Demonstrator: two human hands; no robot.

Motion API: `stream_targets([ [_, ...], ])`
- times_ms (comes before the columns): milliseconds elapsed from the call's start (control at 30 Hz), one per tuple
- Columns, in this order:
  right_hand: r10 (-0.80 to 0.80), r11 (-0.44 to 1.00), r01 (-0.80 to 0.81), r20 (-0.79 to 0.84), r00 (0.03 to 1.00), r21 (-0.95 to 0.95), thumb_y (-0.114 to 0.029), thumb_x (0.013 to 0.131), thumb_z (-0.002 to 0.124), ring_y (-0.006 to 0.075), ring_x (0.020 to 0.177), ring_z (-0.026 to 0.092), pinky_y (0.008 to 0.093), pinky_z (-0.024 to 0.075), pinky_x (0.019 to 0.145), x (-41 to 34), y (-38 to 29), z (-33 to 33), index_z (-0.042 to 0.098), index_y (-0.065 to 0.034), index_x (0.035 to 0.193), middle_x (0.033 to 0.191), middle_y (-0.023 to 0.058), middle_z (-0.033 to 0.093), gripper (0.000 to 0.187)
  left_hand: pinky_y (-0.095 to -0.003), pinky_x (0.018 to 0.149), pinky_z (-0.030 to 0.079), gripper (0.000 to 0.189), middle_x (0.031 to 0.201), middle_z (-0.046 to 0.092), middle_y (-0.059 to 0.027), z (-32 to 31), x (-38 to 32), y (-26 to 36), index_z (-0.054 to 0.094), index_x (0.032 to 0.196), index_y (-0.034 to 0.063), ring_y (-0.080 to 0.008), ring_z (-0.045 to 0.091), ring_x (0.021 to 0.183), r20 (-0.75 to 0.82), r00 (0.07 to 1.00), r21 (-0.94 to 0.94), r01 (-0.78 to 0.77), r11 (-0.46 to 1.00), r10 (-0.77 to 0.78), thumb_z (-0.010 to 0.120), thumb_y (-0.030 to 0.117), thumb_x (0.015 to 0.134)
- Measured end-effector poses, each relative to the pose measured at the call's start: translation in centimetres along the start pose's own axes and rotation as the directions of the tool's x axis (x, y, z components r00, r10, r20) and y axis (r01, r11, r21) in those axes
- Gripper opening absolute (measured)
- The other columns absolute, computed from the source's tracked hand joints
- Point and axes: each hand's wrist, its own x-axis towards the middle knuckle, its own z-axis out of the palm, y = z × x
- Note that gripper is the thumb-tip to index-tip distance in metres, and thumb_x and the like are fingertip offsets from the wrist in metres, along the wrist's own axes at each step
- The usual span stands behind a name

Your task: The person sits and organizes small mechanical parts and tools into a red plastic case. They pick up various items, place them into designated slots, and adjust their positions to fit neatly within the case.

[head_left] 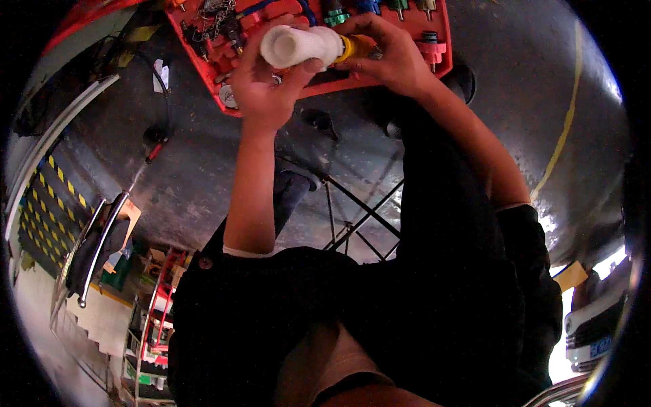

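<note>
My left hand (267, 91) is wrapped around a white plastic cylinder (315, 46), whose round hollow end faces left. At its right end sits a yellow fitting (351, 48), touching or joined to the cylinder; which of the two I cannot tell. The fingers of my right hand (394, 56) grip this yellow fitting and partly cover it. Both hands are above a red moulded tool case (325, 90). Inside the case, a green fitting (336, 18) lies just beyond the cylinder, and a pink fitting (431, 50) rests in a recess right of my right hand.
Thin chains (218, 20) and dark metal fittings lie in the case's left part. Beneath is a dark floor (203, 188) with a yellow line (564, 127). Crossed black metal legs (363, 208) stand before me. A red-framed shelf rack (157, 315) is at lower left.
</note>
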Motion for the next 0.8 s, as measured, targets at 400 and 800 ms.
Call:
stream_targets([
  [400, -0.058, 0.996, 0.056, -0.028, 0.998, -0.069, -0.004, 0.08, 0.079, 0.018, 0.117, 0.058, 0.0352, 0.0436, 0.107, -0.3, 0.5, -0.8, 0.057, -0.0019, 0.125, 0.122, 0.0072, 0.062, 0.05, -0.0411, 0.101, 0.047, 0.052, 0.124, 0.06, -0.0156, -1.8, 0.7, 0.0, 0.044, 0.136, 0.0005, -0.0271, 0.06, 0.114, -0.193, 0.975, -0.036, 0.103, 0.994, -0.109, 0.068, 0.013, 0.092],
  [800, -0.091, 0.979, 0.088, -0.01, 0.996, -0.182, -0.005, 0.077, 0.08, 0.0204, 0.122, 0.059, 0.0364, 0.0466, 0.105, -0.4, -1.3, -0.3, 0.056, -0.0058, 0.13, 0.126, 0.009, 0.063, 0.058, -0.0306, 0.075, 0.055, 0.04, 0.094, 0.067, -0.0053, 1.1, -0.2, -0.8, 0.06, 0.108, 0.0045, -0.0162, 0.067, 0.083, -0.021, 0.988, 0.343, 0.153, 0.927, -0.155, 0.083, 0.02, 0.079],
])
